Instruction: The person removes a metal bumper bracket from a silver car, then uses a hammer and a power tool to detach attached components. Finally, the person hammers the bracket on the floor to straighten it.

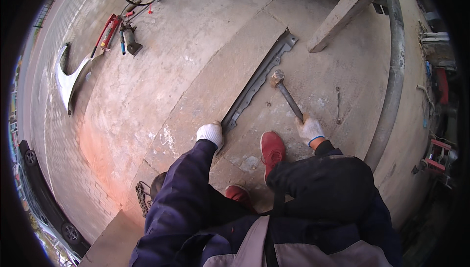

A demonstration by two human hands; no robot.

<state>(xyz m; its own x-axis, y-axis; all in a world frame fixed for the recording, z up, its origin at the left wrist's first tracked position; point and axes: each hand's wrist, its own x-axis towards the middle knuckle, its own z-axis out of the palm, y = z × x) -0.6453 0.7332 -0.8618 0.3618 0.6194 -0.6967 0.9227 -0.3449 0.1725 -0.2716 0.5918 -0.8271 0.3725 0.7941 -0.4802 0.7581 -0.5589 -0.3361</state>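
My left hand [210,134], in a white work glove, is closed around the near end of a long grey metal panel strip [258,78]. The strip lies slantwise on the concrete floor, running away to the right, with a notched, flanged edge along its right side. In my right hand [310,129], gloved too, is the handle of a hammer [290,99]. Its worn, blocky head points away from me, just right of the strip and apart from it. Whether the hammer head touches the floor I cannot tell.
A wrench [338,105] lies right of the hammer. Beyond stand a slanted post [342,15] and a thick curved pipe [395,71]. Far left are a silver car fender [73,82] and a red hydraulic hand pump [108,33]. A chain [142,199] hangs near my left arm.
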